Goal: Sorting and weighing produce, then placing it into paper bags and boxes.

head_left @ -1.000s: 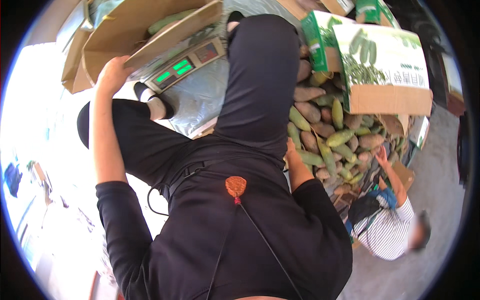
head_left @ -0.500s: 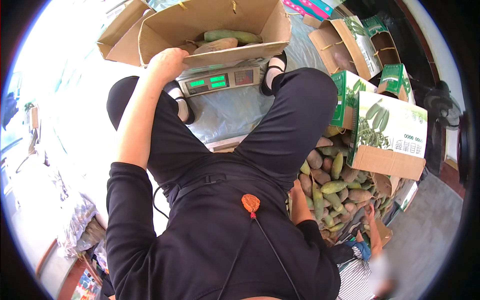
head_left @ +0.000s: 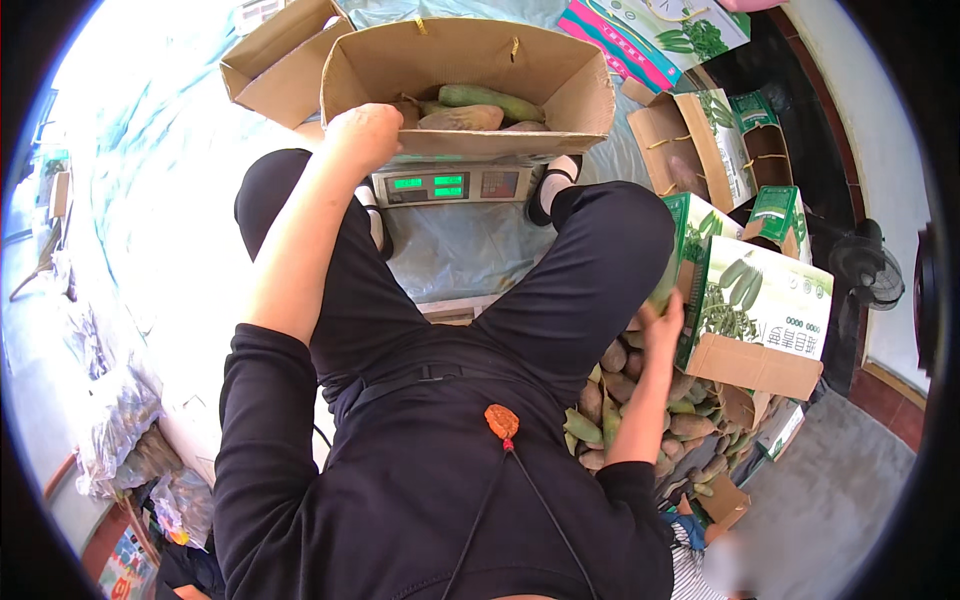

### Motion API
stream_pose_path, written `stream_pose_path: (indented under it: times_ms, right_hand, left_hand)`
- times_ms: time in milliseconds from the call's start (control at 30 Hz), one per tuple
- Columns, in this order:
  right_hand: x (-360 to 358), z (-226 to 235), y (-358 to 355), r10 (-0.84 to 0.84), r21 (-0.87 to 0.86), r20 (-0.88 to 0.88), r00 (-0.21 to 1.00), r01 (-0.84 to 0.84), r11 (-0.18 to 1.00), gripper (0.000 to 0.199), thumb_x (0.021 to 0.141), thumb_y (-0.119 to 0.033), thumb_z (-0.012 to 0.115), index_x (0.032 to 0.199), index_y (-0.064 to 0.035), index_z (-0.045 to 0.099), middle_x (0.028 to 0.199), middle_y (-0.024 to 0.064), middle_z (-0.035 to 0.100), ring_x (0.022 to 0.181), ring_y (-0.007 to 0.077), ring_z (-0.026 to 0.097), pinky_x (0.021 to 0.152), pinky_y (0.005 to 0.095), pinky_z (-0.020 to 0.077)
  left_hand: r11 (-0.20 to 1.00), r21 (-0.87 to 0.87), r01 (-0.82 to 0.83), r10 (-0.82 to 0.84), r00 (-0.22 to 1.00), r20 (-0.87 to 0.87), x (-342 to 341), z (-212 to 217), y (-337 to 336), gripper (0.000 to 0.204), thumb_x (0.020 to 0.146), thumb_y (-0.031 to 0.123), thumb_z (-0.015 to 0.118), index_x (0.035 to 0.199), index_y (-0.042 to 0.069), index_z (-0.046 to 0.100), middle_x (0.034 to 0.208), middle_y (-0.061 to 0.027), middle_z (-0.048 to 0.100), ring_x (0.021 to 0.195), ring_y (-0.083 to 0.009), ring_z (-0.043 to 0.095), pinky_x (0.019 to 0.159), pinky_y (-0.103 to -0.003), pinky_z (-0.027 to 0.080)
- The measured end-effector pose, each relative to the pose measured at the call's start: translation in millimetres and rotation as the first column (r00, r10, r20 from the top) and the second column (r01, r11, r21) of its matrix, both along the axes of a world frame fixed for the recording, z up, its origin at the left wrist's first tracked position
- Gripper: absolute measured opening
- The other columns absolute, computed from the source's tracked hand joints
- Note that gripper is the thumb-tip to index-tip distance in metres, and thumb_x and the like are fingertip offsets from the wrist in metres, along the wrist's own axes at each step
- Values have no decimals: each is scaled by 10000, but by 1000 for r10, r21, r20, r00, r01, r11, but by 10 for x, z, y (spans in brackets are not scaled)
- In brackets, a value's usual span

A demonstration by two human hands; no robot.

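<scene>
An open cardboard box [head_left: 460, 58] stands on a digital scale [head_left: 455, 186] between my feet, with several green radishes [head_left: 490, 100] lying in it, some of them smeared with brown. My left hand [head_left: 365, 135] is closed on the near left corner of the box's rim. Beside my right knee, my right hand [head_left: 660, 325] is closed round the lower end of a green radish [head_left: 662, 288]; my thigh and a carton hide part of its fingers. Below that hand lies a heap of green and brownish radishes [head_left: 620, 385].
Another open box [head_left: 285, 65] stands at the far left. Green-and-white printed cartons [head_left: 765, 310] stand right of my knee, with more open boxes [head_left: 660, 140] behind. A black fan [head_left: 868, 270] is at the right. A person's striped clothing [head_left: 690, 570] shows at lower right.
My right hand has risen from the heap beside my hip to my knee, now with a green radish in it. My left hand stays on the box. The view has shifted a little.
</scene>
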State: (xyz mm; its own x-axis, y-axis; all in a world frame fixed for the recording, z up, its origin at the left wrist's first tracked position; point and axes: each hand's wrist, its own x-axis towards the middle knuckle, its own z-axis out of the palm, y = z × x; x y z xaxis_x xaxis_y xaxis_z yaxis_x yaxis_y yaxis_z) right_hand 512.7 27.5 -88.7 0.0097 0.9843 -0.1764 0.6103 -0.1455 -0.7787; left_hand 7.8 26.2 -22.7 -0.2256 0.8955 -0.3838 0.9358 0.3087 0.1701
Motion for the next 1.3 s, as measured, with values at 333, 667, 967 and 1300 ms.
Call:
stream_pose_path:
  times_ms: [333, 667, 967, 1300]
  right_hand:
    - [-1517, 1376, 1321, 451, 410, 298, 841, -540, 735, 610, 690, -156, 709, 1241, -13, 490, 1162, 167, 549, 1129, 311, 490, 964, 388, 380]
    - [-3082, 761, 1529, 589, 269, 638, 496, -860, 433, 521, 678, -195, 737, 1158, -116, 549, 1098, 92, 573, 1093, 293, 502, 900, 434, 418]
    - [-3018, 908, 1561, 698, 304, 464, 546, -838, 453, 449, 767, -249, 675, 1182, -111, 575, 1171, 101, 579, 1131, 291, 507, 926, 415, 426]
    - [-1340, 1327, 1064, 394, 350, -411, 822, -256, 901, 263, 853, -34, 619, 1114, -7, 604, 988, 61, 644, 903, 119, 593, 838, 244, 469]
  left_hand:
    - [998, 17, 58, -57, 998, -17, -51, -230, 31, 153, 762, 129, 655, 878, 30, 656, 889, -179, 649, 935, -337, 611, 820, -432, 476]
    - [996, 47, 72, -73, 997, 7, -57, -252, 28, 167, 761, 107, 639, 906, 27, 664, 903, -183, 651, 936, -340, 609, 838, -434, 473]
    - [995, 68, 67, -62, 996, -70, -74, -283, 31, 155, 770, 117, 622, 902, 53, 671, 901, -175, 652, 917, -347, 613, 824, -444, 478]
    - [978, 22, 209, -209, 978, -10, -41, -155, 92, 265, 770, 152, 641, 1002, 25, 656, 948, -199, 639, 949, -370, 593, 843, -443, 462]
